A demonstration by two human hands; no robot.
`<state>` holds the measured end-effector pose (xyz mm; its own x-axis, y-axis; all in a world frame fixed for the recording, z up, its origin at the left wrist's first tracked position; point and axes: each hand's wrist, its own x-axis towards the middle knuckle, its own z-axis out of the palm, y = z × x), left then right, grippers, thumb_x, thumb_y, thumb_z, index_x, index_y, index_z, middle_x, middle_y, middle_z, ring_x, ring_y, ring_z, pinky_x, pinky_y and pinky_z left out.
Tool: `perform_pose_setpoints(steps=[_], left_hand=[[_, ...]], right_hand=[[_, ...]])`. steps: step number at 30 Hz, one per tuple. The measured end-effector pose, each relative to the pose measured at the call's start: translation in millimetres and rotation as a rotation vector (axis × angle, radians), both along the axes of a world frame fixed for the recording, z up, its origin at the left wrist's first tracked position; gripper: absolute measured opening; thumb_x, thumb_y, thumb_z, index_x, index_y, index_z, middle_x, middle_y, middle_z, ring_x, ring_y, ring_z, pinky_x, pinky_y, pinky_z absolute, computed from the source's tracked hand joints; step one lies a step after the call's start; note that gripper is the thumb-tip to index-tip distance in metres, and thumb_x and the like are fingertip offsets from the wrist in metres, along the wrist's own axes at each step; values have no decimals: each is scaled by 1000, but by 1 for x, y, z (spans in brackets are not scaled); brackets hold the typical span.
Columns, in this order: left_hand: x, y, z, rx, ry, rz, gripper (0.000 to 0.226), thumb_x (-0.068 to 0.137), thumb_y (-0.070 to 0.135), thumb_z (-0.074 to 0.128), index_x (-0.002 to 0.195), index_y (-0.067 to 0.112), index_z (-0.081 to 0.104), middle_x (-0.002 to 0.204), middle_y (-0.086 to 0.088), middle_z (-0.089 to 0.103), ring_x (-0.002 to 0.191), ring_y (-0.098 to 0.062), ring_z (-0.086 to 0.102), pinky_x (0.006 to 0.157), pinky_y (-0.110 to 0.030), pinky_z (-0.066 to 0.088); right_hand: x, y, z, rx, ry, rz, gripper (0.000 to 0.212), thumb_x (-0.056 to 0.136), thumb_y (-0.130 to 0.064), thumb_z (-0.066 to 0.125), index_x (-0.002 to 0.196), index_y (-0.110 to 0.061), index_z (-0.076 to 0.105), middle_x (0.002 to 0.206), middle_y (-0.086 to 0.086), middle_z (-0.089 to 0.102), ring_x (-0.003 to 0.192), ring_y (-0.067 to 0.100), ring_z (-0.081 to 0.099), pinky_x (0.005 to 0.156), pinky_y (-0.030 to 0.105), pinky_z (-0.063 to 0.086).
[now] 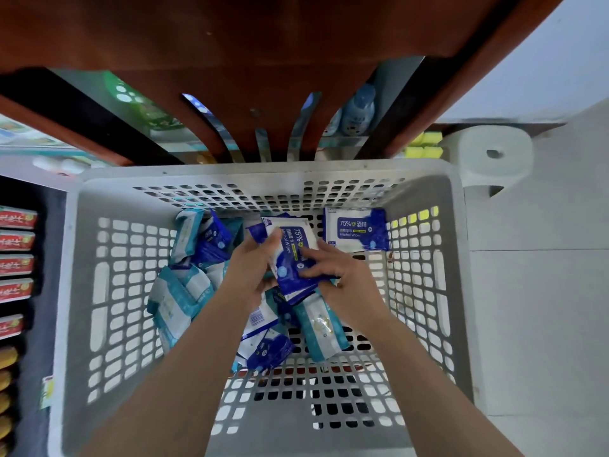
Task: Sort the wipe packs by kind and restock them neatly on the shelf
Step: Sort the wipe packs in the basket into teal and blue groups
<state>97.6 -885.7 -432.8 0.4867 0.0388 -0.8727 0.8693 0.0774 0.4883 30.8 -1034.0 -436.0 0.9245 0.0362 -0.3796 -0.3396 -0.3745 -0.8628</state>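
Both my hands reach down into a grey perforated basket (108,199) full of wipe packs. My left hand (250,268) and my right hand (342,278) together hold a small stack of dark blue and white alcohol wipe packs (293,255), fingers curled round its sides. Another blue alcohol pack (357,229) leans against the basket's far right wall. Several teal and white wipe packs (179,298) lie in a heap at the left, and one teal pack (321,324) lies under my right wrist. More blue packs (268,352) lie beneath my forearms.
A brown shelf board (230,44) hangs over the basket's far side, with bottles (357,113) and yellow sponges (425,146) on the shelf below it. Red boxed goods (16,242) line a shelf at the left. A white stool (494,156) stands at the right on pale floor.
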Motion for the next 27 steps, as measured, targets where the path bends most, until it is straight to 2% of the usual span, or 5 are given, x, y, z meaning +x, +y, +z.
perform_pose_setpoints(steps=[8,14,18,23,27], left_hand=[[-3,-1,-3,-104,-62,-51,29,91,12,60,120,15,61,112,-8,70,101,-28,67,94,-52,50],[4,-4,-4,-72,-40,-80,18,99,24,48,106,13,61,103,-12,70,94,-28,67,93,-50,50],[20,7,-7,-15,33,-173,30,94,31,56,111,7,58,102,-19,70,91,-33,69,88,-50,53],[27,3,-6,-108,143,-432,57,69,36,73,114,2,62,102,-21,70,95,-35,66,87,-48,53],[28,-5,-5,-180,204,-563,46,68,33,69,104,5,65,87,-14,73,73,-25,69,68,-35,57]], right_hand=[[13,2,6,69,246,-303,41,79,-31,77,114,-19,57,109,-10,60,101,8,60,78,17,50],[17,-19,0,13,242,-444,23,86,-13,69,102,-25,59,92,-14,65,85,6,63,76,29,52],[22,-42,6,-159,197,-74,35,87,-9,65,117,-28,66,108,-8,67,105,15,57,95,42,47],[34,-29,17,-447,-55,338,32,84,-13,67,113,-25,68,106,0,58,108,21,44,87,27,37],[31,-29,12,-364,43,81,92,66,-20,84,144,-26,36,135,0,40,124,16,38,99,30,42]])
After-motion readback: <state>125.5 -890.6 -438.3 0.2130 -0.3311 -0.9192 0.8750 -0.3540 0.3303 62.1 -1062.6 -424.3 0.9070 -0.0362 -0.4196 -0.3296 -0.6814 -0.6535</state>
